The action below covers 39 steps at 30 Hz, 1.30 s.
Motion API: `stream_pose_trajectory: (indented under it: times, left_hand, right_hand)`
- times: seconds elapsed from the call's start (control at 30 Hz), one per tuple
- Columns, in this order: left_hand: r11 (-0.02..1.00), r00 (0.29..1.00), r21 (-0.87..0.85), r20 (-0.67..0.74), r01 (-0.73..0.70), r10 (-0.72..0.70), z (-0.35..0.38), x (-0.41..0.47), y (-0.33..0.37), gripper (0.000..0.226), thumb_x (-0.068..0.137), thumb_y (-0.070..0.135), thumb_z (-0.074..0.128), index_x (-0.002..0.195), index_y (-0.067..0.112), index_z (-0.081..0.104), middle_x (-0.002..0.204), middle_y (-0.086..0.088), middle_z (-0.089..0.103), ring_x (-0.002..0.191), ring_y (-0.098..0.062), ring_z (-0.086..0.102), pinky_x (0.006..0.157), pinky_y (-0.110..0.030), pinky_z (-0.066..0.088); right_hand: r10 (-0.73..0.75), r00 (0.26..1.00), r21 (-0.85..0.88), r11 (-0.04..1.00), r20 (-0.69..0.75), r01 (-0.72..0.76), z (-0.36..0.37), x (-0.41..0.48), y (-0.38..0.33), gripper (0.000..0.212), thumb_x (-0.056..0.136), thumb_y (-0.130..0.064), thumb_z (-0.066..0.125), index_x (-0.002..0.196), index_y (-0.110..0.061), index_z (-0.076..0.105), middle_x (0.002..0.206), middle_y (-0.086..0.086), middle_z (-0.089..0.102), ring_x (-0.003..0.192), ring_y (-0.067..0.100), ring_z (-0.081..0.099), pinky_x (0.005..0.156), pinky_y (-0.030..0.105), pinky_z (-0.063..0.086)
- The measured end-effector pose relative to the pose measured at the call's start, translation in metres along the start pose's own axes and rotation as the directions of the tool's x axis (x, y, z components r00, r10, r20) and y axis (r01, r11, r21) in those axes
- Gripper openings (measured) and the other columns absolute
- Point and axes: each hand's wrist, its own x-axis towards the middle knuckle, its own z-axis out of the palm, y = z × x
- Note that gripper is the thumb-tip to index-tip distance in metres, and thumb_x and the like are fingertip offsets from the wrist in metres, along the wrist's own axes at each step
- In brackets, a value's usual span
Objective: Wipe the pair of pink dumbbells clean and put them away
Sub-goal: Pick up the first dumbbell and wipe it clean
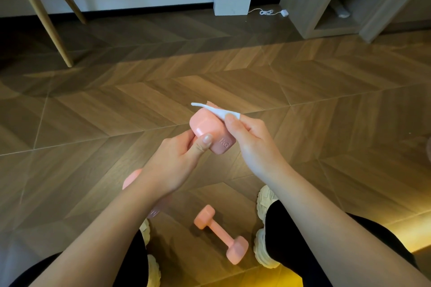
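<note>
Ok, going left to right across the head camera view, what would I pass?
Wooden furniture leg → left hand gripping a pink dumbbell → right hand pinching a white wipe → grey shelf unit.

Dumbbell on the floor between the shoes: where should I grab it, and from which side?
Likely by the thin bar of the floor dumbbell, from straight above, closing across it. It lies flat and diagonal, the bar exposed between two wider heads.
</note>
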Motion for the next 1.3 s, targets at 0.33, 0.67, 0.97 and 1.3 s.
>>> stream_pose_trajectory:
  times: [0.33,0.67,0.97,1.3]
  left_hand:
    - [0.999,0.999,-0.011,-0.024,0.035,-0.035,-0.0021,0.001,0.0023,0.084,0.069,0.091,0.029,0.075,0.012,0.055,0.058,0.007,0.056,0.05,-0.007,0.045,0.059,-0.035,0.04]
    - [0.999,0.996,-0.03,-0.079,0.03,-0.033,-0.0032,0.003,0.0006,0.073,0.072,0.087,0.029,0.073,0.019,0.056,0.054,0.01,0.056,0.048,-0.005,0.047,0.058,-0.032,0.04]
    - [0.998,0.993,-0.05,-0.111,0.038,-0.044,-0.0037,0.0048,-0.0003,0.077,0.072,0.087,0.03,0.075,0.014,0.057,0.054,0.011,0.056,0.049,-0.006,0.047,0.058,-0.03,0.039]
    - [0.991,0.989,-0.116,-0.127,0.066,-0.081,-0.0026,0.0049,-0.0007,0.074,0.073,0.086,0.032,0.075,0.016,0.056,0.053,0.013,0.056,0.048,-0.006,0.048,0.056,-0.031,0.039]
  right_hand:
    - [0.001,1.0,0.0,1.0,-0.024,-0.001,0.0004,-0.0031,0.0024,0.044,0.098,-0.034,0.041,0.12,-0.009,0.069,0.124,0.015,0.068,0.121,0.027,0.058,0.107,0.045,0.043]
    - [-0.004,0.999,-0.044,0.999,-0.05,0.002,0.003,-0.0028,0.003,0.044,0.101,-0.03,0.04,0.122,-0.002,0.068,0.129,0.011,0.066,0.125,0.019,0.058,0.108,0.043,0.042]
    - [0.012,0.995,-0.094,0.995,-0.097,-0.021,0.0042,-0.0029,0.0013,0.05,0.1,-0.036,0.04,0.112,0.003,0.068,0.113,0.027,0.067,0.105,0.038,0.06,0.096,0.056,0.045]
    - [-0.076,0.993,-0.11,0.992,-0.091,0.066,0.0077,-0.008,0.0008,0.05,0.099,-0.034,0.038,0.107,0.006,0.068,0.08,0.005,0.072,0.082,0.014,0.067,0.085,0.023,0.047]
